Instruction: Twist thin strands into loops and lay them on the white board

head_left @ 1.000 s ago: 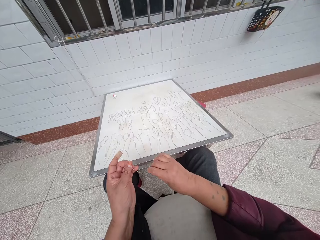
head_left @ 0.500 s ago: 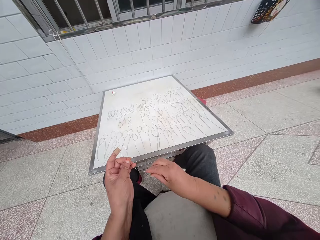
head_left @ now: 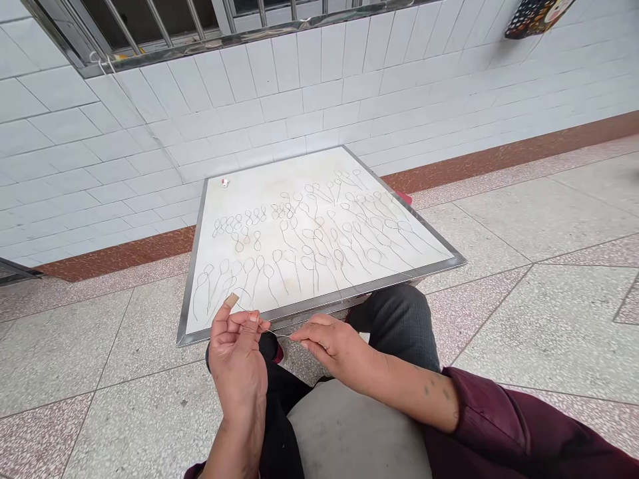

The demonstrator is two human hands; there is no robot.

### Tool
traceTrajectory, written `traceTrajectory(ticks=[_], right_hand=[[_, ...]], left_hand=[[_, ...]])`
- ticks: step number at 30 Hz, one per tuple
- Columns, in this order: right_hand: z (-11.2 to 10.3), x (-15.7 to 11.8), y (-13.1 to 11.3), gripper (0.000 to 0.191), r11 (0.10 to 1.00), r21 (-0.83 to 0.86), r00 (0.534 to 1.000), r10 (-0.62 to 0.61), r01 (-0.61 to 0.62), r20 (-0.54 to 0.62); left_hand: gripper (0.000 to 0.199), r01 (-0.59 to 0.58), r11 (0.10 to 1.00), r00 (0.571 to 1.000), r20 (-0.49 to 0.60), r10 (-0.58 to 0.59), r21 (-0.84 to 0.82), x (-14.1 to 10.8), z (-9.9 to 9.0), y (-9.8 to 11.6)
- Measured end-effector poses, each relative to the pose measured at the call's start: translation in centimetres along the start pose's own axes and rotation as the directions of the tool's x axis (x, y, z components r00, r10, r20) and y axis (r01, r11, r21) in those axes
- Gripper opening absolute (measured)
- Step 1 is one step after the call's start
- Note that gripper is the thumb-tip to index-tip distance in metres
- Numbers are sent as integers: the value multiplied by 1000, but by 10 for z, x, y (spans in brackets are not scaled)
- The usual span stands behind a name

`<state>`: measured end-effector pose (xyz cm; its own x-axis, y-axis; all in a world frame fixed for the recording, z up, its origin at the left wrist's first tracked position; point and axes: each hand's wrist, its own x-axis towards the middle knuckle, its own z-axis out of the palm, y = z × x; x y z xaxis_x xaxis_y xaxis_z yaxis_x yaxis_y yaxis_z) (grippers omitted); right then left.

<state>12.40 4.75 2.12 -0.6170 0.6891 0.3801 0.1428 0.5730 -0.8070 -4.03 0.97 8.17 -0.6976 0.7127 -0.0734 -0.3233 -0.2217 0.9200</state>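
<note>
A thin wire (head_left: pixel 277 334) runs between my two hands, just in front of the table's near edge. My left hand (head_left: pixel 240 346) pinches it between thumb and index finger, and a loop of it rises above those fingertips. Tan tape wraps one raised fingertip of that hand. On the other side, my right hand (head_left: pixel 327 339) has thumb and fingers closed on the wire's other end. Several looped wires with long tails (head_left: pixel 269 271) lie on the white tabletop (head_left: pixel 279 174), and several small figure-eight wire pieces (head_left: pixel 239 221) rest at its left middle.
A small red-and-white item (head_left: pixel 225 183) sits at the table's back left corner. Behind stands a white tiled wall (head_left: pixel 279 106) with a barred window. A dark patterned bag (head_left: pixel 536 16) hangs at upper right. My knees are under the near edge.
The view has shifted slightly. Both hands keep their hold on the wire and have barely moved; the pieces on the table lie as before.
</note>
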Motion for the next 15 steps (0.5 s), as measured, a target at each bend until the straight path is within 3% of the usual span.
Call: traceTrajectory(ticks=[7, 11, 15], right_hand=[[6, -3, -9, 28, 992, 46, 993, 121, -120, -9], [7, -3, -8, 27, 993, -4, 993, 119, -119, 16], [0, 2, -5, 18, 992, -121, 988, 48, -30, 148]], left_hand=[[54, 38, 999, 999, 5, -38, 8, 2, 1, -2], [54, 34, 999, 999, 6, -34, 22, 2, 3, -1], [54, 31, 995, 998, 47, -35, 92, -1, 3, -1]])
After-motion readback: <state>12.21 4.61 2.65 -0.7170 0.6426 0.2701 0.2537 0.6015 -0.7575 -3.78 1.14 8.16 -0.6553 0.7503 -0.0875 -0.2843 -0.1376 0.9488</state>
